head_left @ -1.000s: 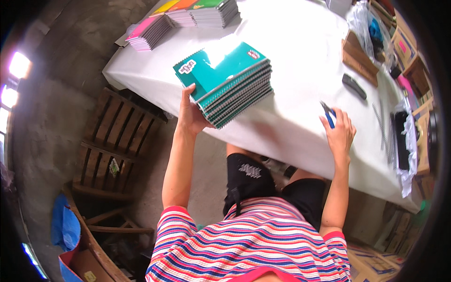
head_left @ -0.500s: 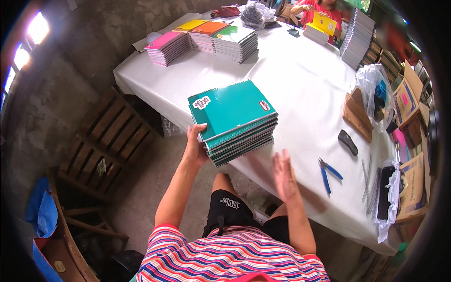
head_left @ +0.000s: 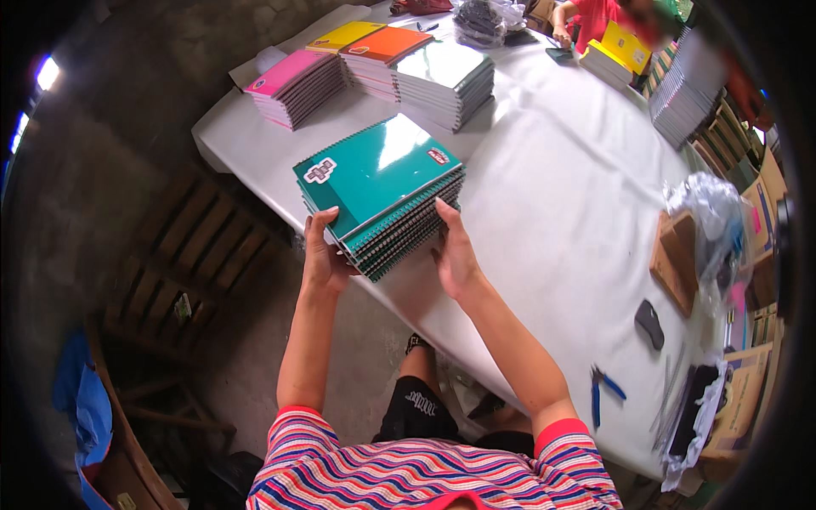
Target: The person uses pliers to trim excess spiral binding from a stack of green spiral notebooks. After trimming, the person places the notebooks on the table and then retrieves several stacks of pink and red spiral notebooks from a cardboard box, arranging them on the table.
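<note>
Teal notebook stack (head_left: pixel 378 183) is at the near left edge of the white-covered desk (head_left: pixel 544 238); pink stack (head_left: pixel 293 85), yellow stack (head_left: pixel 344 36), orange stack (head_left: pixel 382 51) and glare-topped stack (head_left: pixel 446 81) block the area just beyond it; blue-handled pliers (head_left: pixel 597 395), dark handheld tool (head_left: pixel 649 325), wooden block (head_left: pixel 676 259) and clear plastic bag (head_left: pixel 705 204) all well right of it; co-worker's hand (head_left: pixel 561 36) far beyond it, to the right.
Left hand (head_left: pixel 325 259) grasps its near left corner, thumb on the top cover, fingers below; right hand (head_left: pixel 455 255) half open at its right end, thumb over the spirals; can't tell if that one grips.
Fingers of both mostly hidden; can't tell if the stack is lifted or resting; co-worker cut off at the top.
</note>
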Demonstrator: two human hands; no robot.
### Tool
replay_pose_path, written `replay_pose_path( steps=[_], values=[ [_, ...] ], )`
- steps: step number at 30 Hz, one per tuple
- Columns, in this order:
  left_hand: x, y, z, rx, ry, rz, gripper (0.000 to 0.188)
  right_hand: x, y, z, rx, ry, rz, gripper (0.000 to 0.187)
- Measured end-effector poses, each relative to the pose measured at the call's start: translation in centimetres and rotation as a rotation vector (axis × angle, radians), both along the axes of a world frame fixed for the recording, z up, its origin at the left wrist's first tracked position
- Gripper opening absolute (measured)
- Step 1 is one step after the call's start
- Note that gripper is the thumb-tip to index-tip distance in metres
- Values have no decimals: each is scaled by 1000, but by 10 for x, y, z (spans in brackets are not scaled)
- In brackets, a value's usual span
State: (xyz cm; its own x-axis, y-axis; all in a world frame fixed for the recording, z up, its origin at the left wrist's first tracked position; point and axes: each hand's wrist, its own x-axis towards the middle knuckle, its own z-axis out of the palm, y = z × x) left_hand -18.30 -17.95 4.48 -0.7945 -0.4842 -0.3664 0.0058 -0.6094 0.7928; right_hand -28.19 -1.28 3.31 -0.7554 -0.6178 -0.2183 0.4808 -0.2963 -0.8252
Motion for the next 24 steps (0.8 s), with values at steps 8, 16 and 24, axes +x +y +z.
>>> replay_pose_path(
  steps=[8,16,24],
  values=[
    [-94,-97,5,-19,-110,197,82,-114,-138,-4,-78,-132,29,94],
    [-147,-171,6,53,-59,119,90,-179,-222,19,-21,-185,60,69],
    [-169,-185,12,-5,53,26,94,-196,-263,28,-236,-270,-13,69]
  ],
)
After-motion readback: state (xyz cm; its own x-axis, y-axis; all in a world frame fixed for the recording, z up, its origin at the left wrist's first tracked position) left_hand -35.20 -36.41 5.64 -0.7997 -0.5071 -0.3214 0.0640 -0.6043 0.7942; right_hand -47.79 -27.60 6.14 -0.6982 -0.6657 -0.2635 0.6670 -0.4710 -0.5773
